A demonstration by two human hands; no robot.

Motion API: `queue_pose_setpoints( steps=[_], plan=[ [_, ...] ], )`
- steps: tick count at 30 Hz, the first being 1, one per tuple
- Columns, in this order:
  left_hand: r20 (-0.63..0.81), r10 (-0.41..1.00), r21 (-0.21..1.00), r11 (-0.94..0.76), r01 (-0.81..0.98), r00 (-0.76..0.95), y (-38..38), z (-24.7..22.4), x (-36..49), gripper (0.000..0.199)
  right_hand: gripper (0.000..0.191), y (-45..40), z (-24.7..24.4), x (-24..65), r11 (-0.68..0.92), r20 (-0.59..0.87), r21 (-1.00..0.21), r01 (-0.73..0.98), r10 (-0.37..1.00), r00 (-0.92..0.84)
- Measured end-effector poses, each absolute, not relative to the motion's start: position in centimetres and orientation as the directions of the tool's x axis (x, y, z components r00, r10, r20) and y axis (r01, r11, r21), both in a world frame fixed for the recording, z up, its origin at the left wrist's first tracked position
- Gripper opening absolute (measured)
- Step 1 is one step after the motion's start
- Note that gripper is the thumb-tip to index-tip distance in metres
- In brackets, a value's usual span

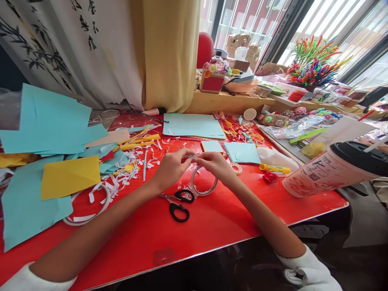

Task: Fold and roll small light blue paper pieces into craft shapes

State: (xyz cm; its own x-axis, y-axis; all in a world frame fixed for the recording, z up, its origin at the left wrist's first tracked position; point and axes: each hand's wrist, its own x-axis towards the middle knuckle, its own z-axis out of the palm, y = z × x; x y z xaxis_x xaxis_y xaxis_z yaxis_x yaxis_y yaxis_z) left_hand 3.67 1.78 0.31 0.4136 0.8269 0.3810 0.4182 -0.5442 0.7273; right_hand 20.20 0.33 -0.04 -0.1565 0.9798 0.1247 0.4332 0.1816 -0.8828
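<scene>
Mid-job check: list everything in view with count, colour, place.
Tiny piece: 1, bluish, at fingertips
Scissors: 1, black-handled, below hands
Large rings: 3, pale, by right hand, left, back left
Small ring: 1, red-white, right of hands
Blue sheets: several, light blue, left, back, right
Yellow card: 1 large, yellow, left
Scraps: many, mixed, both sides
Tube: 1, yellow, right
Cup: 1, pink, black lid, right
Fuzzy stems: many, multicoloured, windowsill
Other sill clutter: many, mixed, partly indistinct
Curtain: 1, gold, back
Table: 1, red, beneath
Left hand: 1, bare, centre
Right hand: 1, bare, centre
</scene>
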Motion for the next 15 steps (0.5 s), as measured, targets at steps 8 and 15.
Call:
queue_pose_setpoints(
  steps=[8,15],
  plan=[
    [0.395,0.808,0.694,-0.574,0.435,0.437,2.13,0.73,3.34,0.019,0.031,0.13,0.36,20.17,0.154,0.099,-0.875,0.458,0.985,-0.142],
    [0.397,0.81,0.68,-0.576,0.454,0.433,2.02,1.04,3.29,0.018,0.022,0.1,0.96,20.61,0.057,0.0,-0.89,0.453,0.992,-0.126]
  ],
)
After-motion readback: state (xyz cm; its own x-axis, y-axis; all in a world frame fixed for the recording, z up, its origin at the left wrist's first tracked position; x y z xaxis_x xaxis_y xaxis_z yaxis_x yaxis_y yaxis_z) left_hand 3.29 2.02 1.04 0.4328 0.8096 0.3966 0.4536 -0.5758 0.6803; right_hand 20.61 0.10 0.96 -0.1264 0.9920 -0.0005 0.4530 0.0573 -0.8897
